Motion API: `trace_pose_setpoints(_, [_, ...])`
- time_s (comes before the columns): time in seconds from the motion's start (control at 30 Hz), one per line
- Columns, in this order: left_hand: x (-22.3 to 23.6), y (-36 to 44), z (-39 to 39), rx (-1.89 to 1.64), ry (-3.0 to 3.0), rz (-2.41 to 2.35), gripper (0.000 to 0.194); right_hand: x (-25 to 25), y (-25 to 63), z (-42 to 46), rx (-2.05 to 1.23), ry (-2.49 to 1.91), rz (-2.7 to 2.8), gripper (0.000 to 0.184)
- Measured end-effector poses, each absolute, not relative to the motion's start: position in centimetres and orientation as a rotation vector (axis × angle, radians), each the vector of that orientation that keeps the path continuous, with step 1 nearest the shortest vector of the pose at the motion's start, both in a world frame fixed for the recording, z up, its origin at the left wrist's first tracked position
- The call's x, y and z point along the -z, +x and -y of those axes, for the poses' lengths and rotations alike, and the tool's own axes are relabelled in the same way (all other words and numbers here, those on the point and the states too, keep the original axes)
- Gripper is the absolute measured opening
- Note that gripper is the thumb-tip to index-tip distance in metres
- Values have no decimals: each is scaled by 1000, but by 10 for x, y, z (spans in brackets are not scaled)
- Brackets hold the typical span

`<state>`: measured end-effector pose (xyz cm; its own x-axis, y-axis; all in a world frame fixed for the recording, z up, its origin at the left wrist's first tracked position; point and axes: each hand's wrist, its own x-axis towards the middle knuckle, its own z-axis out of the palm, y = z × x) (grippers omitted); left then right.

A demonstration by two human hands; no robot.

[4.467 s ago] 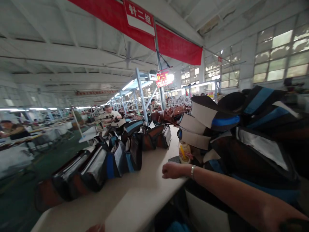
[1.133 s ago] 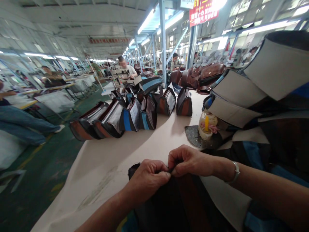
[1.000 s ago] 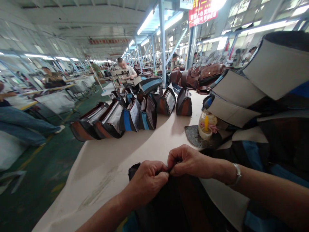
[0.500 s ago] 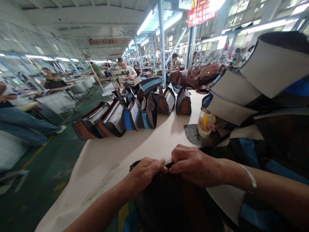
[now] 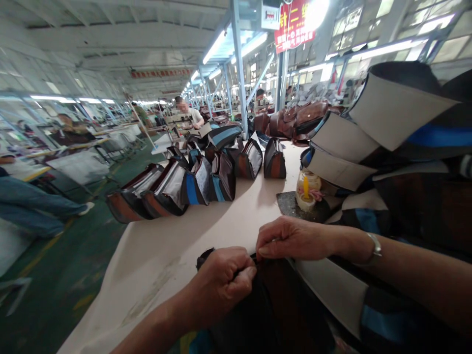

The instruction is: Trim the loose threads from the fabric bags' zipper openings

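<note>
A dark bag piece (image 5: 258,309) with a brown stripe hangs over the near edge of the pale worktable (image 5: 165,255). My left hand (image 5: 230,278) is closed in a fist on its upper edge, thumb bent over the fingers. Just to the right, my right hand (image 5: 283,239) pinches the same edge, finger and thumb pressed together. A silver bracelet (image 5: 375,246) is on the right wrist. The fingers hide the part of the edge between them. Beyond the right hand stands a glue jar (image 5: 307,189) with a yellow handle, on a dark slab (image 5: 286,204).
Several upright bag pieces (image 5: 165,191) stand in a row at the table's far left. Grey-backed panels (image 5: 391,108) are piled high on the right, with brown leather bags (image 5: 291,120) behind. A person (image 5: 188,113) works further back. Green floor (image 5: 81,265) runs along the left.
My left hand has turned from outstretched fingers and thumb to a tighter fist. My right hand has shifted slightly left, still pinching. The view has swung a little to the right.
</note>
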<state>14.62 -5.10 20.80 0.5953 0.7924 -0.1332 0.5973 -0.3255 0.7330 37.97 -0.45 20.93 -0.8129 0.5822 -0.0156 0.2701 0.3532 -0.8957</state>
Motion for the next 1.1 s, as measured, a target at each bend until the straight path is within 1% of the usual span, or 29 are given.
trace_pose_setpoints(0.1, [-215, 152, 53, -357, 2084, -1086, 24, -219, 374, -8, -1364, -716, 2504, 21])
trace_pose_setpoints(0.2, [-222, 153, 56, -405, 2076, -1065, 23, -234, 364, -7, -1291, -782, 2646, 14])
trace_pose_setpoints(0.3, [-233, 145, 58, -471, 2014, -1051, 23, -258, 351, 8, -968, -872, 2680, 3])
trace_pose_setpoints(0.33, [-239, 140, 57, -508, 1987, -1051, 24, -266, 346, 14, -840, -871, 2649, 3])
trace_pose_setpoints(0.37, [-244, 134, 56, -547, 1965, -1044, 25, -274, 342, 18, -753, -851, 2603, 7])
trace_pose_setpoints(0.4, [-249, 127, 55, -583, 1954, -1024, 26, -281, 338, 20, -742, -806, 2557, 9])
trace_pose_setpoints(0.47, [-254, 112, 51, -643, 1949, -963, 27, -286, 333, 16, -949, -661, 2481, 12])
trace_pose_setpoints(0.53, [-251, 95, 48, -709, 1902, -936, 24, -277, 329, 3, -1229, -499, 2430, 22])
trace_pose_setpoints(0.63, [-234, 70, 47, -791, 1770, -936, 22, -237, 322, -17, -1475, -454, 2442, 36])
trace_pose_setpoints(0.73, [-217, 51, 58, -662, 1775, -926, 20, -189, 312, -14, -1733, -445, 2377, 42])
trace_pose_setpoints(0.77, [-214, 47, 63, -587, 1797, -953, 17, -178, 308, -8, -1755, -396, 2328, 41])
trace_pose_setpoints(0.83, [-212, 41, 74, -484, 1825, -1024, 15, -163, 300, 9, -1609, -288, 2283, 39])
trace_pose_setpoints(0.93, [-215, 35, 84, -483, 1832, -1058, 13, -156, 287, 32, -1285, -247, 2286, 36])
trace_pose_setpoints(1.0, [-219, 32, 87, -485, 1805, -1059, 11, -153, 279, 39, -1245, -261, 2254, 29])
trace_pose_setpoints(1.03, [-222, 31, 87, -470, 1778, -1065, 14, -151, 276, 41, -1272, -276, 2220, 24])
trace_pose_setpoints(1.1, [-229, 32, 86, -414, 1732, -1067, 25, -147, 272, 42, -1339, -318, 2143, 18])
